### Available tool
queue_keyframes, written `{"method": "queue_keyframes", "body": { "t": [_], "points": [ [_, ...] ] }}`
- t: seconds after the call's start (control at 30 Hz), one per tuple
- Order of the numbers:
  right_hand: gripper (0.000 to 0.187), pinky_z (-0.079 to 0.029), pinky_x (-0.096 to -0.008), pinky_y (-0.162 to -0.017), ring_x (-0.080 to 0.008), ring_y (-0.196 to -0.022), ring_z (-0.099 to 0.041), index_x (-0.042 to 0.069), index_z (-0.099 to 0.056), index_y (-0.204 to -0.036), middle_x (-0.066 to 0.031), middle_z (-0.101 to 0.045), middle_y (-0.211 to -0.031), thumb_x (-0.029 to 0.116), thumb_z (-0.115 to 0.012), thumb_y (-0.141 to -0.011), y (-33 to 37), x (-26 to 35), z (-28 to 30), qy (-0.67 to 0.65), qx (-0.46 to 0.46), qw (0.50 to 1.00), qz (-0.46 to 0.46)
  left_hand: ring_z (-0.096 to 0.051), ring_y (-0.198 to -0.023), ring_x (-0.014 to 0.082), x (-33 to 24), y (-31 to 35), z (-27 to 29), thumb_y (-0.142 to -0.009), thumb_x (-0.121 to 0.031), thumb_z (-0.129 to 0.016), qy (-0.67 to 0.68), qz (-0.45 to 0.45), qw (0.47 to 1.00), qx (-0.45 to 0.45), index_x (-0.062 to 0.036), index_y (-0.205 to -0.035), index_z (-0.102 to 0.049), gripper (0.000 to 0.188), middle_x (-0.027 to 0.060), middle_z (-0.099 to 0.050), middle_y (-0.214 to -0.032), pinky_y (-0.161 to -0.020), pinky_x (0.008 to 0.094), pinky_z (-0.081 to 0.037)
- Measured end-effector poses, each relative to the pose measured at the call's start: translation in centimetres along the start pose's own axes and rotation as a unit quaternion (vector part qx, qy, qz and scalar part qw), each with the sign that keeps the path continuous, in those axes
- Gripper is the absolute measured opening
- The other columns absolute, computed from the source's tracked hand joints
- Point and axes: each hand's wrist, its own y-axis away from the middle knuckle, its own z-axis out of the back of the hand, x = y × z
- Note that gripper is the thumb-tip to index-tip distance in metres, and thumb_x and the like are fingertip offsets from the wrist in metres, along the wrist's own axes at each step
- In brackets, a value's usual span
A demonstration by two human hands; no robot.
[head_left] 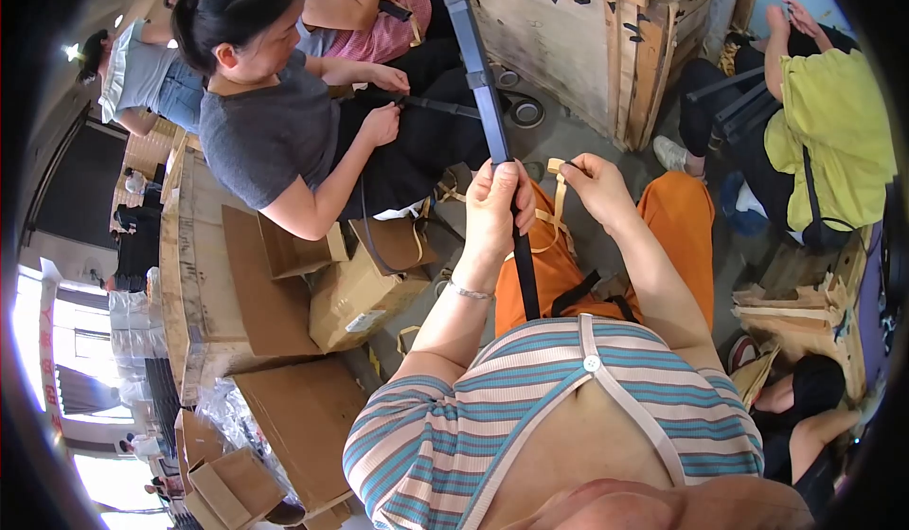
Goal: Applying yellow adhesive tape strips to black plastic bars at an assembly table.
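My left hand (497,203) is closed around a long black telescoping bar (485,94), which slants up and away from my lap. The bar has a thicker collar partway up and a squared cap at its far end. A thinner black length runs down from my fist toward my waist. Between thumb and fingers, my right hand (598,189) pinches a thin cream-yellow strip (558,206) that dangles in a curl over my orange trousers (677,236). The strip looks like tape or its peeled backing; I cannot tell which.
A co-worker (270,118) at the left holds a similar black bar. Open cardboard boxes (365,288) stand left of my knees, a wooden crate (559,47) ahead. A tape roll (525,111) lies on the floor. Another person (828,123) sits at the right.
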Motion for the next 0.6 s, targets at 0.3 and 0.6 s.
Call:
{"method": "queue_keyframes", "body": {
  "t": [0.3, 0.6],
  "points": [
    [0.013, -0.033, -0.0181, -0.052, -0.0016, -0.06, -0.041, 0.002, -0.057, -0.083, 0.0045, -0.052, -0.068, 0.014, -0.058, -0.087, 1.3, 3.6, 0.2, -0.138, 0.037, 0.99, 0.013, -0.038, -0.042, 0.0098, 2.0, 0.1, 0.4, -0.088, -0.029, -0.057, 0.028, 0.043, 0.999, 0.017, -0.0083, -0.082, -0.048, 0.023, 0.0009, -0.043, -0.058, -0.038, 0.0215, -0.03],
    [0.013, -0.033, -0.0176, -0.049, -0.0021, -0.055, -0.041, 0.003, -0.057, -0.085, 0.004, -0.051, -0.067, 0.015, -0.058, -0.088, 1.6, 3.3, 0.5, -0.178, 0.065, 0.981, 0.049, -0.041, -0.044, 0.0094, 3.5, 1.4, 1.3, -0.089, -0.031, -0.054, 0.05, 0.052, 0.992, 0.102, -0.0068, -0.083, -0.045, 0.027, 0.0019, -0.045, -0.057, -0.041, 0.0212, -0.034]
  ]
}}
